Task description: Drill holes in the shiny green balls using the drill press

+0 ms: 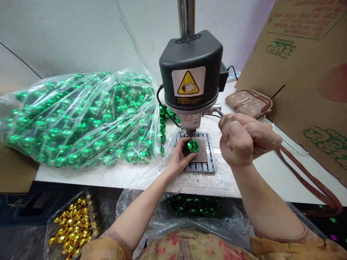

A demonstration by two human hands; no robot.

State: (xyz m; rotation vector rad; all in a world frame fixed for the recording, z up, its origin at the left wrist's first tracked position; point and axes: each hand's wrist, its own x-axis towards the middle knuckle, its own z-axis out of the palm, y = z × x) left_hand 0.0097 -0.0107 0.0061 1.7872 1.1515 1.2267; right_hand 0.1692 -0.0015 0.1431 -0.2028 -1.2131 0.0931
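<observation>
My left hand (181, 156) grips a shiny green faceted ball (193, 145) from its left side, thumb in front and fingers behind. The ball rests on a square brownish pad (202, 151) over the slotted metal base (213, 166) of a small bench drill press (191, 72). Directly above the ball is the chuck (192, 132); whether the bit touches it I cannot tell. On the right, my right hand (240, 139) is wrapped in a fist round the press's feed lever (219, 112), most of which the fingers hide.
A big clear plastic bag (89, 119) of green balls lies left of the press. Below the table's left edge is a clear bin (92, 216) of gold balls. A patterned purse (248, 103) and a cardboard box (303, 79) stand right. Dark shavings litter the white tabletop (108, 180).
</observation>
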